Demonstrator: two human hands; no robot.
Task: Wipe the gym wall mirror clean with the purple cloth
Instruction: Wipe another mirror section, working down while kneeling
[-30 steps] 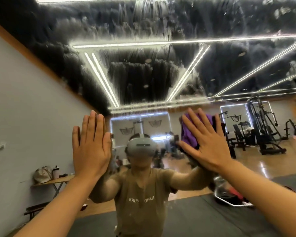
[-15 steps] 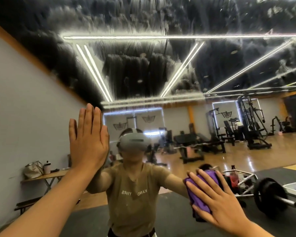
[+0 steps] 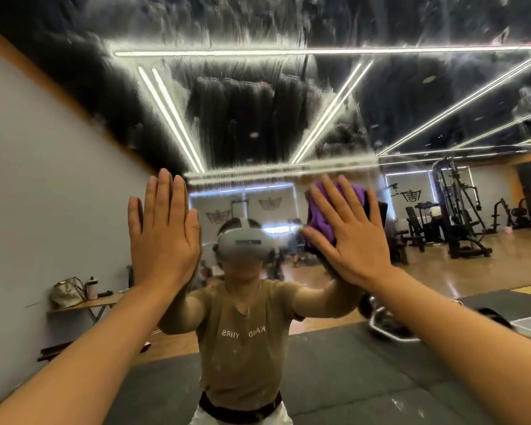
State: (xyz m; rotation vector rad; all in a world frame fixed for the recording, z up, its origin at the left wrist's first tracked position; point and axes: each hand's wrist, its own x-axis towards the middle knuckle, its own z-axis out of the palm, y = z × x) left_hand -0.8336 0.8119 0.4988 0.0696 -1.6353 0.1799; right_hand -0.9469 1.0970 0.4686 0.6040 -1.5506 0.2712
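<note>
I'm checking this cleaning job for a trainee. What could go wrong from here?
The bare left hand lies flat on the mirror, so it may leave prints on the glass. The right hand presses the purple cloth with straight fingers, so the cloth could slip out. White streaks remain higher up and could get missed.

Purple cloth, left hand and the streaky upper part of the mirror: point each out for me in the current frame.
purple cloth (image 3: 321,214): head view, bare fabric left of the right hand's fingers.
left hand (image 3: 163,237): head view, back of the hand.
mirror (image 3: 242,118): head view, smeared glass above both hands.
</note>
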